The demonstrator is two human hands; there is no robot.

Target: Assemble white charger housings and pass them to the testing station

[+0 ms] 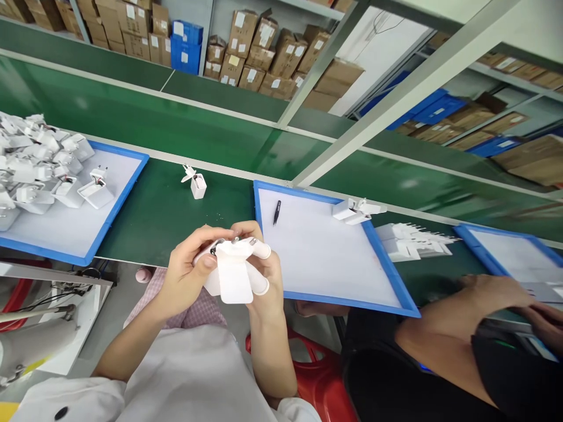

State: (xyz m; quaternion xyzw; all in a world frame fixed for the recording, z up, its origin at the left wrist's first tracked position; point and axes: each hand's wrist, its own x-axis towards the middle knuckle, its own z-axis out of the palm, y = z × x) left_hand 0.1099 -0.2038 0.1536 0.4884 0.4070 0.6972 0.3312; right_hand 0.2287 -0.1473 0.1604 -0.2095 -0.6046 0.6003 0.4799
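A heap of white chargers point(39, 164) covers a blue-rimmed tray point(118, 199) at the left of the frame, while a single charger point(197, 184) stands alone on the green belt point(167, 205) just right of it. At centre, a second tray point(396, 293) carries a small black pen point(277, 211) and another white charger point(352, 210) on its far rim. Cardboard boxes point(259, 53) line the shelves along the top, and a co-worker's arm point(461, 316) rests at lower right.

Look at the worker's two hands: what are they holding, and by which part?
Both hands hold one white plug adapter. The left hand grips its left side near the pins; the right hand supports its right side and back.
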